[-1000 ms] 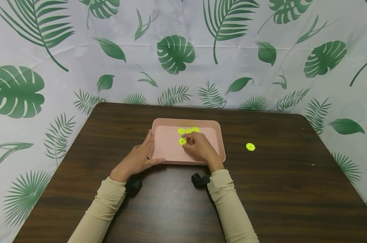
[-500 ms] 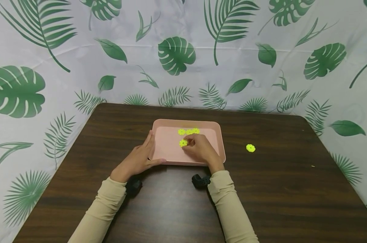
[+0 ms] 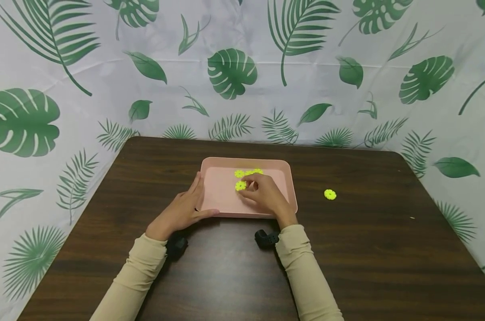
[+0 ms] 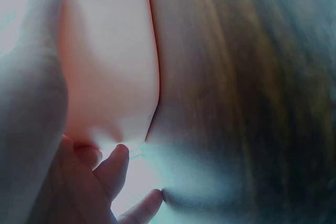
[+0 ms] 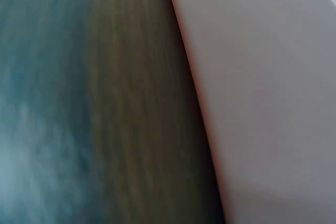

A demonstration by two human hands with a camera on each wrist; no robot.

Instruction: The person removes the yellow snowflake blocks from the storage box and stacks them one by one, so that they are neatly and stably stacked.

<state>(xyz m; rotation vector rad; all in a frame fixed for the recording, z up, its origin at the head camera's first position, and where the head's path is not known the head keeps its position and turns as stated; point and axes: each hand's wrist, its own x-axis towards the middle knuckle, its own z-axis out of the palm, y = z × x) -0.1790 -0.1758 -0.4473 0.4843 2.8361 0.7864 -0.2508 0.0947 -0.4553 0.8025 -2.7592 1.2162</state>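
In the head view a pink tray (image 3: 222, 196) lies on the dark wooden table. My left hand (image 3: 180, 208) rests against its left end, fingers extended along the side and thumb lying on the front rim. Up close in the left wrist view, the fingers (image 4: 113, 171) sit at the tray's corner. Over the middle of the tray, my right hand (image 3: 262, 192) pinches a yellow flower-shaped piece (image 3: 240, 186) between thumb and fingertips. Just behind it, several like yellow pieces (image 3: 239, 173) form a row inside the tray, partly hidden by the hand. The right wrist view shows only the tray's wall and the table.
Another yellow flower-shaped piece (image 3: 329, 194) lies on the table (image 3: 371, 249) to the right of the tray. Farther right is a tiny pale scrap (image 3: 412, 218). A leaf-patterned white cloth (image 3: 178, 84) hangs behind the table.
My right hand has shifted the pinched yellow piece slightly away from me, closer to the row. The left hand and the tray stay put.
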